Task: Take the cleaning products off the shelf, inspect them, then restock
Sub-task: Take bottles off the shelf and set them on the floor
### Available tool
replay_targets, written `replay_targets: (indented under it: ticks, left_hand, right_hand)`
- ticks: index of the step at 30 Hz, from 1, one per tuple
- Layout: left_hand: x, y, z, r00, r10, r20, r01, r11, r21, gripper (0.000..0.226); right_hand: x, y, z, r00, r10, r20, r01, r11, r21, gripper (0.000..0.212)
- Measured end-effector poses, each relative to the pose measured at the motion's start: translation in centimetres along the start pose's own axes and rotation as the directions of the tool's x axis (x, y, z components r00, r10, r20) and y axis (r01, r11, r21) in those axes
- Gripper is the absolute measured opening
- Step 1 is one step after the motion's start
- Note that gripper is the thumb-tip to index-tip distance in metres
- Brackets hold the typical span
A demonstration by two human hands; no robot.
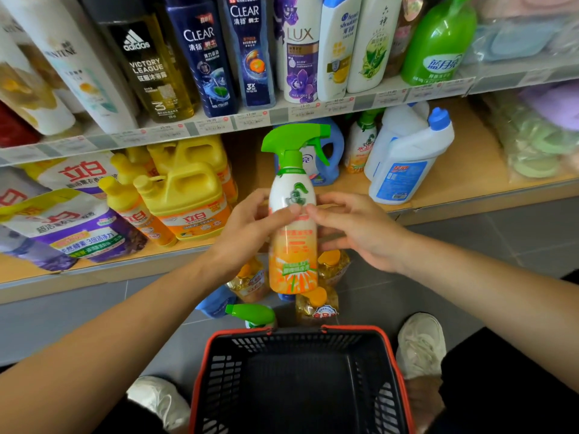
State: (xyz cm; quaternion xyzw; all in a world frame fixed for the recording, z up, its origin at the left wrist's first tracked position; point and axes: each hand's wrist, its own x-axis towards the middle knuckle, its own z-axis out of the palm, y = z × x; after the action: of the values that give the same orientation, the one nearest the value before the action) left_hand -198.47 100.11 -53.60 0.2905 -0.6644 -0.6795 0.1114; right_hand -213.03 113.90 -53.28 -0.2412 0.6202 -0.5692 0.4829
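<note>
I hold a spray bottle [293, 245] upright in front of the lower shelf [470, 195]. It has a white and orange body and a green trigger head. My left hand [250, 230] grips its middle from the left, thumb across the label. My right hand [351, 227] rests against its right side, fingers spread, fingertips touching the label. Behind it on the shelf stand a blue detergent jug [326, 158], a second small spray bottle [360, 145] and a white toilet cleaner bottle [404, 158] with a blue cap.
Yellow dish soap jugs [185, 195] and detergent bags [62, 223] fill the shelf's left. Shampoo bottles line the upper shelf [250, 120]. On the floor lie several bottles [316, 302], a green-capped one [250, 314], and a black basket with a red rim [297, 380] between my shoes.
</note>
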Motion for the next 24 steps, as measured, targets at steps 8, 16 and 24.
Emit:
replay_targets:
  ticks: [8, 16, 24]
  left_hand:
    - [-0.6, 0.5, -0.6, 0.99, 0.044, 0.134, -0.034, 0.996, -0.078, 0.047]
    - [-1.9, -0.9, 0.4, 0.976, -0.1, 0.193, 0.108, 0.994, -0.032, 0.058]
    - [-1.7, -1.1, 0.9, 0.995, -0.095, -0.001, 0.093, 0.974, -0.207, 0.065]
  right_hand:
    - [-0.2, -0.5, -0.7, 0.997, 0.074, 0.011, -0.074, 0.997, 0.033, 0.049]
    - [-0.2, -1.6, -0.7, 0.998, 0.055, -0.023, -0.044, 0.944, 0.326, 0.047]
    - [-0.1, -1.9, -1.5, 0.999, 0.039, -0.035, -0.029, 0.971, 0.237, 0.048]
